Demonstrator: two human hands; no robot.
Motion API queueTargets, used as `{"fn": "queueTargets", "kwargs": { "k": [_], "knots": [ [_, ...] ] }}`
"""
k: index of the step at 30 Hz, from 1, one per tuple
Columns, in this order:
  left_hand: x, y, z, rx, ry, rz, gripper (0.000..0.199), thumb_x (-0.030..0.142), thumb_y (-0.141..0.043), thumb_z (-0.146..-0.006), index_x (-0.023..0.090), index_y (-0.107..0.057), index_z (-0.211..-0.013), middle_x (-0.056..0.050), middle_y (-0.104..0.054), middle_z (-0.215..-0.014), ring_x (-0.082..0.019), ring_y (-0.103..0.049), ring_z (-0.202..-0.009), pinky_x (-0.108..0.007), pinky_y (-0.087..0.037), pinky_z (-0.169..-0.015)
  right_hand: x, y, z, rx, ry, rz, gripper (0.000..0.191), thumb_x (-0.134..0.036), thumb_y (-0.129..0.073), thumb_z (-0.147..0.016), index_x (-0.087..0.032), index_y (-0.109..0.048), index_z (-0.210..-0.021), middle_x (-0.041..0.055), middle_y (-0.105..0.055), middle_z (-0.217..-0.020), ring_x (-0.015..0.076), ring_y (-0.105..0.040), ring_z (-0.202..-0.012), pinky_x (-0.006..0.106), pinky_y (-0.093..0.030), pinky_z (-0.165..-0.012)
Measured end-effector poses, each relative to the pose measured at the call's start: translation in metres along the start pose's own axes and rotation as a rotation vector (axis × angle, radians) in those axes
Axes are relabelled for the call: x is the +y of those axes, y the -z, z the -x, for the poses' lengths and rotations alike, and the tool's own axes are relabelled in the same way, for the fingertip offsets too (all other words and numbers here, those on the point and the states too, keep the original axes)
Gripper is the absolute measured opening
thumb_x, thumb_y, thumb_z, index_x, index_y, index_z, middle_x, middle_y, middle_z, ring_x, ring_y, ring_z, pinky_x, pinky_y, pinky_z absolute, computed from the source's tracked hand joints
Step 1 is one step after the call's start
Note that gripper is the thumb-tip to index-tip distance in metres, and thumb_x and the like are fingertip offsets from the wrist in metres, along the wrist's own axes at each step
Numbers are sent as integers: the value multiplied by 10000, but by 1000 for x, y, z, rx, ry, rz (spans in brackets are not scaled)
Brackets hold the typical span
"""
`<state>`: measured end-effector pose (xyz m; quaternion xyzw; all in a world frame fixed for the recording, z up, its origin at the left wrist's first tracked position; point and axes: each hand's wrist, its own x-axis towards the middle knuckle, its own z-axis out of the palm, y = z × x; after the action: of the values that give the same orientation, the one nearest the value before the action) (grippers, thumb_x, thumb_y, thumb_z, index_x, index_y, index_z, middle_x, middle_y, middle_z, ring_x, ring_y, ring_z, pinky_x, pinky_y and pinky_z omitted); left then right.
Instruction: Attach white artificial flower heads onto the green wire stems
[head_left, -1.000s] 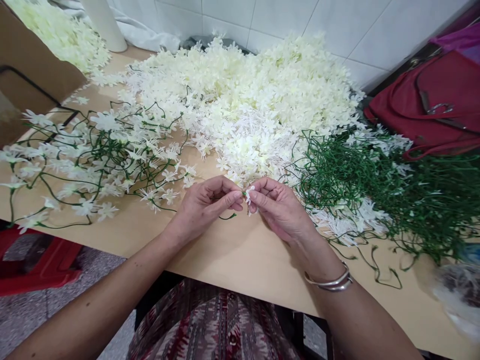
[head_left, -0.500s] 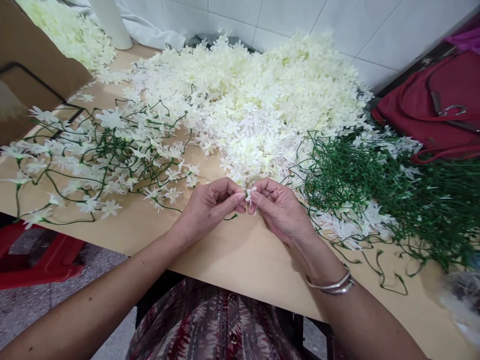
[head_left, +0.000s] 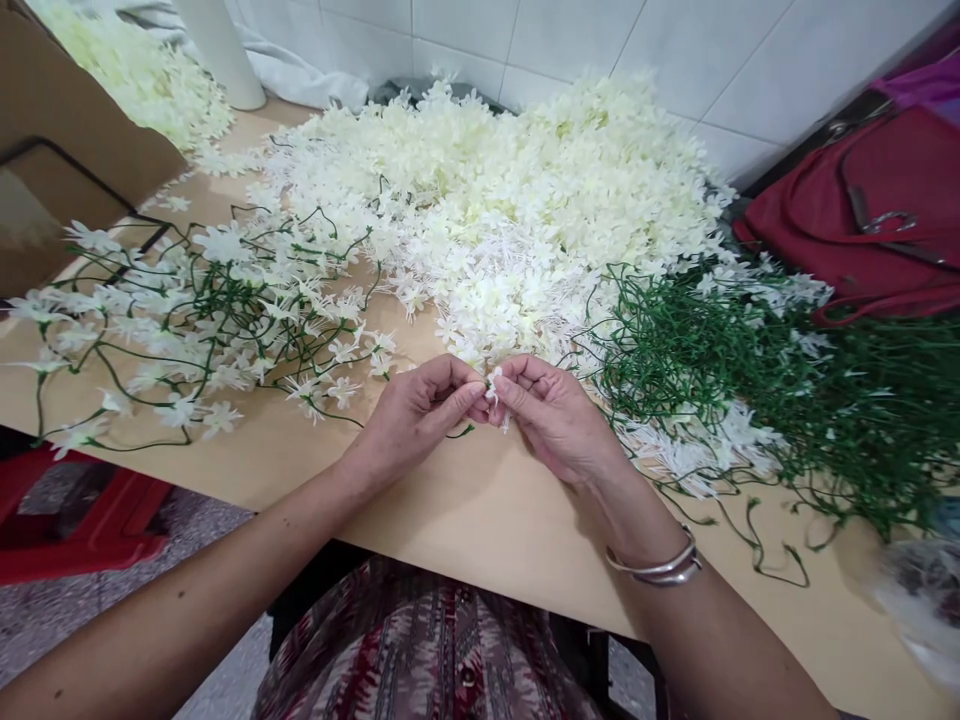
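The table (head_left: 480, 530) was crowded on three sides of the hands. A large heap of pale flower heads (head_left: 480, 180) lay in front of them, reaching back near the tiled wall (head_left: 570, 40). To the left were spread white flowers on green stems (head_left: 217, 300), and beside them, at the table's far left, a cardboard box (head_left: 82, 130) was standing. To the right was a tangled pile of green stems (head_left: 690, 350), with white pieces under its near edge, and behind it a red bag (head_left: 885, 220), just beside the pile. A clear plastic bag (head_left: 926, 590) lay at the right edge. One green stem end (head_left: 461, 432) showed on the table just under the left hand. The near strip of table between the forearms was free.

The small white flower (head_left: 495, 384) was between the two hands, above the table, near the front of the large heap. The right hand (head_left: 562, 415) had its thumb and forefinger closed on this flower, with petals coming out. The left hand (head_left: 424, 410) was also pinched shut, its fingertips touching the flower's side; what was between them, I could not tell.
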<state>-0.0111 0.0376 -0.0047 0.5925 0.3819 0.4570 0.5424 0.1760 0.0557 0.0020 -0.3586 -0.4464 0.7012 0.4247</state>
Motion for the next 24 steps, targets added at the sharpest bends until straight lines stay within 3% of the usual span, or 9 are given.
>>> {"fn": "queueTargets", "kwargs": {
  "k": [5,12,24],
  "knots": [
    [1,-1,0,35,25,67,211,370,-655,-1013,169,-652,-950,-39,-768,-872,-146,-751,-835,-260,-618,-810,-6,4,2,-11,-26,-43,376,-440,-881,-818,-213,-716,-1068,-21,-735,-755,132,-694,-716,298,-564,-806],
    [0,0,1,-2,38,18,236,408,-640,-1018,179,-654,-965,-57,-778,-882,-170,-757,-847,-297,-626,-828,-2,1,2,17,-9,53,314,-432,-918,-770,-224,-707,-876,-27,-712,-708,142,-668,-684,325,-569,-796],
    [-2,4,1,-64,-1,-138,207,350,-607,-1036,179,-671,-938,-43,-771,-849,-147,-722,-793,-264,-559,-750,-4,4,3,-5,-19,58,293,-369,-955,-725,-215,-708,-761,-19,-700,-800,128,-682,-714,299,-592,-732]
  ]
}}
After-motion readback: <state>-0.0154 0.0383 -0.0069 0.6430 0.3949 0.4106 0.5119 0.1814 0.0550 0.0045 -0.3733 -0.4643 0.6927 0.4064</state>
